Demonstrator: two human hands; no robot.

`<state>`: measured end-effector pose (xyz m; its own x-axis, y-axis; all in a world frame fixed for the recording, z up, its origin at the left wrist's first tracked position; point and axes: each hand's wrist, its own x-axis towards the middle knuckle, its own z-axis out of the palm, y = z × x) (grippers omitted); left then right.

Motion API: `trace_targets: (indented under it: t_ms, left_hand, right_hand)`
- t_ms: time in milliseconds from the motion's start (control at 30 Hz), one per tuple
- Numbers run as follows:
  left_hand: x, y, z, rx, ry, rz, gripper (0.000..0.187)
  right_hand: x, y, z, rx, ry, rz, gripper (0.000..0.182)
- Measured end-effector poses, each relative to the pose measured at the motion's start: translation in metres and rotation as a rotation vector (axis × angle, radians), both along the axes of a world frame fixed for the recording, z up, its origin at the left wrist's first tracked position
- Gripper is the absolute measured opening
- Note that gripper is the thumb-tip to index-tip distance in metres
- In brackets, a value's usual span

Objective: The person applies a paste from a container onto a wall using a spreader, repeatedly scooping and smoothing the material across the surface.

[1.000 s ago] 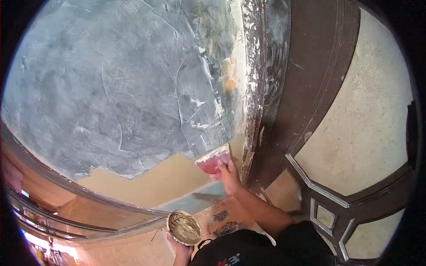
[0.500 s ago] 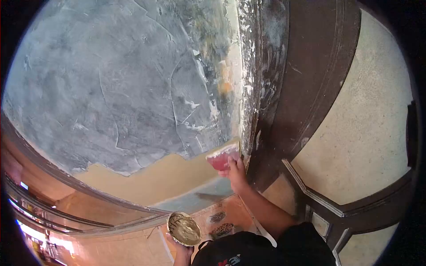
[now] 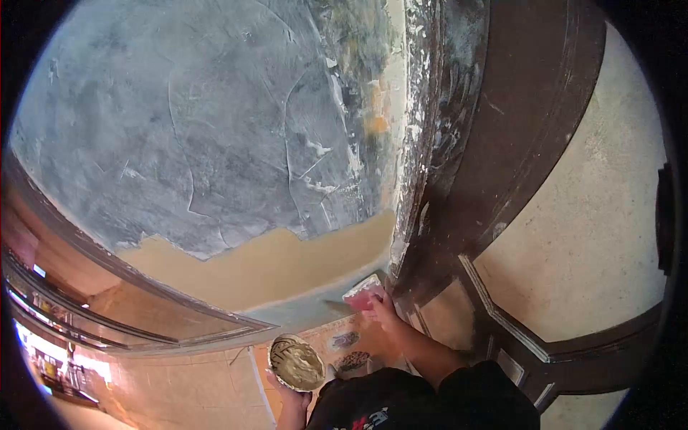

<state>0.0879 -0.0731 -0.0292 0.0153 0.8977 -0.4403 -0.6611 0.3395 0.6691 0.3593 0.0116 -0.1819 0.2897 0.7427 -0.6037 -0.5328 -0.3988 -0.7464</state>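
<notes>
My right hand [image 3: 381,308] grips a red putty spreader [image 3: 364,295] whose far edge is coated in pale paste. The spreader is low on the wall, close to the corner by the dark wooden frame. In my left hand [image 3: 290,395] is a round bowl [image 3: 296,364] of pale, creamy putty, tilted so that its inside shows. Above the spreader, a smooth tan band of filler [image 3: 265,269] runs along the lower part of the grey, patchy wall [image 3: 215,136].
A dark brown door frame [image 3: 523,100] with white smears along its edge borders the wall on the right, beside a speckled cream panel [image 3: 580,236]. Dark stains [image 3: 352,360] mark the orange floor below. On the left runs a wooden ledge [image 3: 136,287].
My right hand has moved the spreader down from the tan band toward the wall's bottom edge. The tan filler now reaches the corner where the spreader was. The bowl stays in my left hand.
</notes>
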Motion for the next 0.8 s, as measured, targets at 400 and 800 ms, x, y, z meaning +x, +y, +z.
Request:
trace_targets:
  t_ms: [400,800]
  left_hand:
    - [-0.009,-0.027,0.009,-0.028,0.001,0.065,0.080]
    - [-0.016,-0.003,0.020,-0.011,-0.176,0.013,0.083]
  right_hand:
    - [0.010,0.031,-0.081,0.057,-0.272,-0.068,0.045]
    - [-0.001,-0.040,-0.023,0.065,-0.097,0.405,0.046]
